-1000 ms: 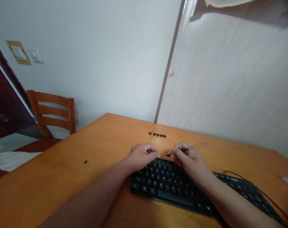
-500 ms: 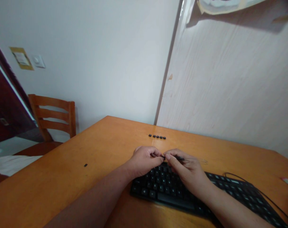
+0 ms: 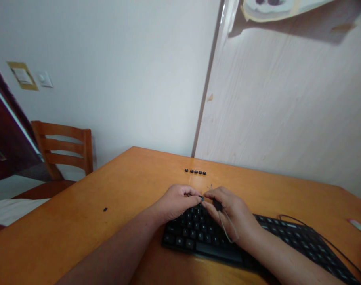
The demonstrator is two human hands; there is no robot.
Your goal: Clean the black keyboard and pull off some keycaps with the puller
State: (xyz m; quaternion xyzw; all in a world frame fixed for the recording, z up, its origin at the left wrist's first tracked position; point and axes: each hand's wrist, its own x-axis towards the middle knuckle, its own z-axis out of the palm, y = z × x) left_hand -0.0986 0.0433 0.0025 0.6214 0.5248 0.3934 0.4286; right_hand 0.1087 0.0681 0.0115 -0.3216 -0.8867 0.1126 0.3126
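Both my hands hover over the left end of a black keyboard [image 3: 198,237] on an orange wooden table [image 3: 123,190]. My left hand [image 3: 176,202] is closed, its fingertips pinching a small black keycap [image 3: 201,197]. My right hand [image 3: 230,211] is closed on a wire keycap puller [image 3: 218,206]; its thin wire loop trails down over the back of that hand. The fingertips of the two hands touch at the keycap.
A short row of several loose black keycaps [image 3: 195,171] lies near the table's far edge. One single keycap [image 3: 105,209] lies off to the left. A wooden chair [image 3: 61,148] stands at the left. The keyboard cable [image 3: 325,239] curls at the right.
My right hand brought the puller with its keycap over to my left hand, and the puller's wire swung from pointing right to pointing down. My left fingertips closed on the keycap.
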